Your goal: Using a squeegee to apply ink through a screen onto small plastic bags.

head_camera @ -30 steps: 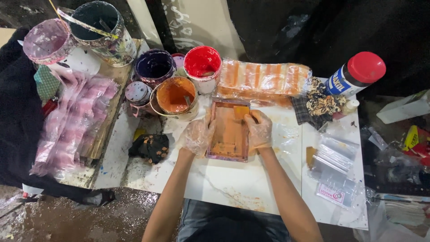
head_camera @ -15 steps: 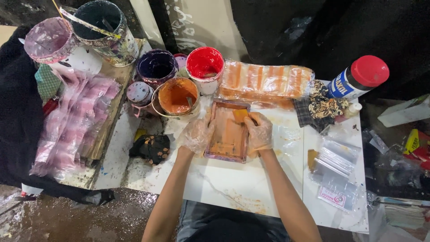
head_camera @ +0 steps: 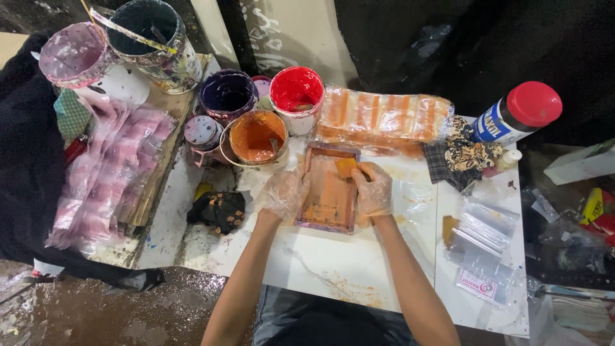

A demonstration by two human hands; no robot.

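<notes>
White table (head_camera: 359, 269) fills the lower centre of the frame, paint-smeared. Upper left: a row of paint pots, with the orange pot (head_camera: 257, 136) nearest the work and the red pot (head_camera: 296, 91) behind it. At centre lies a small framed screen (head_camera: 327, 189), flat on the table and coated orange. Left hand (head_camera: 283, 192), gloved, fingers curled together on the frame's left edge. Right hand (head_camera: 373, 189), gloved, fingers pinched on a small orange block (head_camera: 346, 167) at the screen's top. Looks like the inking stroke; next calls for an even pull with the frame pinned.

White table (head_camera: 333, 269), paint pots (head_camera: 257, 136), perhaps rags (head_camera: 218, 210)
</notes>
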